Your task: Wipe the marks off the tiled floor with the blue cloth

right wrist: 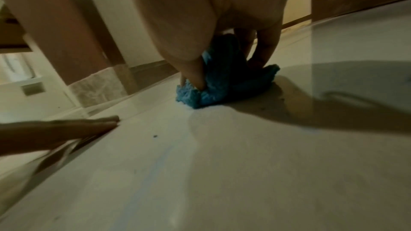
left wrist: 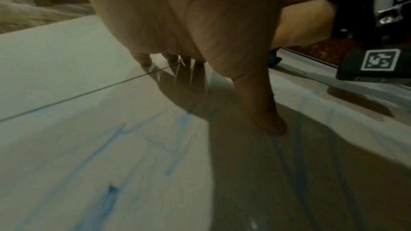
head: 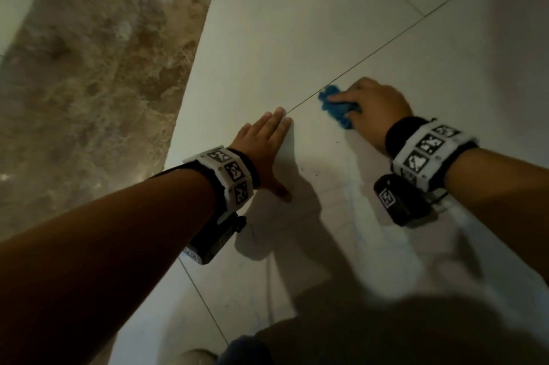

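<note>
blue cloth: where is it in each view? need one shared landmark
Head: cloth right of centre, bunched under the right hand.
Left wrist: blue sliver at right, past the thumb.
Right wrist: centre, gripped on the floor.
Landmark: the grout line, by the left hand's fingertips.

Pale glossy tiled floor (head: 326,38) fills most of the head view, with one thin dark grout line (head: 386,41) running diagonally toward the upper right and another at the lower left. A mottled brown marble-look slab (head: 98,73) takes up the left side. From the right wrist view there's a brown wooden door frame (right wrist: 73,29) with a marbled stone base (right wrist: 98,85) at the left, plus a dark skirting board (right wrist: 151,71). Lighting's dim, shadows heavy.
</note>
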A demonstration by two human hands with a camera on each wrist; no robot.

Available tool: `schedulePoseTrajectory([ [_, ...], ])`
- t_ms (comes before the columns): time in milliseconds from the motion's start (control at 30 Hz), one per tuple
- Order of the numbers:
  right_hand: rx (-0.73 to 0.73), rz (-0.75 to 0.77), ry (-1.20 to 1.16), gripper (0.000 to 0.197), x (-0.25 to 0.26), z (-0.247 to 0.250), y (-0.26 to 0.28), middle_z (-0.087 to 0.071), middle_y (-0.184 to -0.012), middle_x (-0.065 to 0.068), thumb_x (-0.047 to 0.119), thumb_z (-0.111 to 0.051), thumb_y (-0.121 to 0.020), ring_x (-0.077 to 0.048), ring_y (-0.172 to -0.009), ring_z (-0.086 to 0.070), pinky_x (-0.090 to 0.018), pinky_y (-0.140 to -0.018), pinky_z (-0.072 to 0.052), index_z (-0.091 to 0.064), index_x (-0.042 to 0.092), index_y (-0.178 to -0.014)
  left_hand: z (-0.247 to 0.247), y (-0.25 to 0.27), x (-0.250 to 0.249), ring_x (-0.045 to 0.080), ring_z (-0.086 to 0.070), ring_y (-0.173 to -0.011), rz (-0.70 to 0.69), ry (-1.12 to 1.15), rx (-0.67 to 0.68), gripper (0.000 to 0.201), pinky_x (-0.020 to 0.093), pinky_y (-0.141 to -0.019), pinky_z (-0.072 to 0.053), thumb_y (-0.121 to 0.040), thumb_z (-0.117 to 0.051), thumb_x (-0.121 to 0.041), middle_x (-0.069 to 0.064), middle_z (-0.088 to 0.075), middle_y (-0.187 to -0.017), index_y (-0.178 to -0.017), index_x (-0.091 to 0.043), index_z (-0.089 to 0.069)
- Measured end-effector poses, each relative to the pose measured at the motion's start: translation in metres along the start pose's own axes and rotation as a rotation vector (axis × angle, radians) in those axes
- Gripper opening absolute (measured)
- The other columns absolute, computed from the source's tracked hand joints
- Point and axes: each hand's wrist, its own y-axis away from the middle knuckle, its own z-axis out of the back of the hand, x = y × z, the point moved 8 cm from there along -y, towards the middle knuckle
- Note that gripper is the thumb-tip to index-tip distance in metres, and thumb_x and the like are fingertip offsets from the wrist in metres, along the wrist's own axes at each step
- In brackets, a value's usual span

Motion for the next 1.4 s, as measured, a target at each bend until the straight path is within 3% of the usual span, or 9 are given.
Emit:
schedulePoseTrajectory([
  [133, -0.011, -0.032, -0.019, 0.035, 0.003, -0.01, 0.014, -0.053, -0.119, -0.009, 0.018, -0.05, -0.09, -0.03, -0.103, -0.051, -0.026, -0.081, -0.041, -0.059, 0.025, -0.123, -0.004, 0.001, -0.002, 0.021, 0.015, -0.147, -0.001, 0.0, -0.005, 0.142, 0.042, -0.121, -0.001, -0.059, -0.075, -0.07, 0.002, 0.026, -0.158, -0.151, -0.016, 0.019],
  [300, 0.117, 0.305, 0.079, 0.044, 0.051, -0.022, 0.054, -0.051, -0.121, 0.005, 0.014, -0.055, -0.087, -0.026, -0.097, -0.047, -0.032, -0.082, -0.039, -0.056, 0.039, -0.124, 0.008, -0.004, -0.009, 0.021, 0.017, -0.147, -0.022, -0.028, 0.001, 0.14, 0.043, -0.121, -0.001, -0.061, -0.074, -0.069, 0.002, 0.028, -0.157, -0.151, -0.016, 0.019],
  [433, -0.081, -0.057, -0.171, 0.032, -0.02, 0.007, 0.004, -0.056, -0.117, -0.007, 0.017, -0.057, -0.089, -0.026, -0.107, -0.055, -0.019, -0.086, -0.037, -0.062, 0.02, -0.121, 0.009, -0.003, -0.004, 0.021, 0.015, -0.147, -0.018, -0.031, -0.007, 0.141, 0.042, -0.121, -0.001, -0.059, -0.076, -0.068, 0.001, 0.026, -0.158, -0.151, -0.017, 0.018],
  [500, -0.092, -0.136, -0.096, 0.034, -0.026, 0.007, 0.002, -0.055, -0.118, -0.009, 0.019, -0.055, -0.09, -0.03, -0.105, -0.055, -0.032, -0.089, -0.044, -0.06, 0.022, -0.123, 0.008, -0.003, -0.002, 0.021, 0.015, -0.147, -0.012, -0.041, -0.003, 0.142, 0.042, -0.121, -0.001, -0.059, -0.076, -0.069, 0.001, 0.026, -0.158, -0.151, -0.016, 0.019],
  [700, 0.152, 0.338, 0.073, 0.045, 0.063, -0.033, 0.059, -0.051, -0.122, 0.003, 0.015, -0.055, -0.087, -0.029, -0.095, -0.048, -0.035, -0.081, -0.041, -0.056, 0.038, -0.125, 0.005, -0.003, -0.001, 0.022, 0.017, -0.147, 0.0, -0.04, 0.017, 0.141, 0.041, -0.12, 0.0, -0.06, -0.075, -0.069, 0.002, 0.028, -0.157, -0.15, -0.016, 0.02],
  [900, -0.05, -0.112, -0.224, 0.032, -0.03, 0.005, 0.011, -0.055, -0.104, -0.004, 0.019, -0.056, -0.09, -0.026, -0.102, -0.055, -0.01, -0.068, -0.034, -0.061, 0.013, -0.12, 0.006, -0.001, -0.002, 0.021, 0.015, -0.147, -0.006, -0.03, 0.019, 0.142, 0.043, -0.121, -0.002, -0.059, -0.077, -0.067, 0.001, 0.026, -0.158, -0.151, -0.017, 0.019],
  [1133, 0.162, 0.302, 0.06, 0.046, 0.059, -0.035, 0.068, -0.052, -0.121, 0.003, 0.013, -0.055, -0.086, -0.028, -0.093, -0.047, -0.03, -0.078, -0.037, -0.056, 0.039, -0.124, 0.005, -0.003, -0.002, 0.022, 0.016, -0.147, 0.002, -0.032, 0.018, 0.142, 0.042, -0.12, -0.001, -0.059, -0.077, -0.067, 0.001, 0.027, -0.157, -0.15, -0.016, 0.02],
  [1267, 0.021, 0.071, -0.113, 0.039, -0.002, -0.004, 0.032, -0.054, -0.115, -0.005, 0.011, -0.057, -0.088, -0.028, -0.101, -0.053, -0.016, -0.08, -0.029, -0.061, 0.03, -0.121, 0.005, 0.0, 0.0, 0.022, 0.015, -0.147, -0.013, -0.038, 0.006, 0.143, 0.041, -0.121, -0.001, -0.058, -0.077, -0.068, 0.001, 0.026, -0.158, -0.151, -0.017, 0.019],
  [1400, -0.005, -0.038, 0.018, 0.04, -0.007, -0.007, 0.035, -0.054, -0.117, -0.008, 0.015, -0.051, -0.09, -0.03, -0.1, -0.052, -0.03, -0.083, -0.042, -0.057, 0.03, -0.126, 0.004, 0.0, 0.002, 0.022, 0.015, -0.147, -0.024, -0.056, 0.003, 0.145, 0.041, -0.121, -0.002, -0.056, -0.078, -0.069, 0.002, 0.025, -0.158, -0.151, -0.016, 0.018],
])
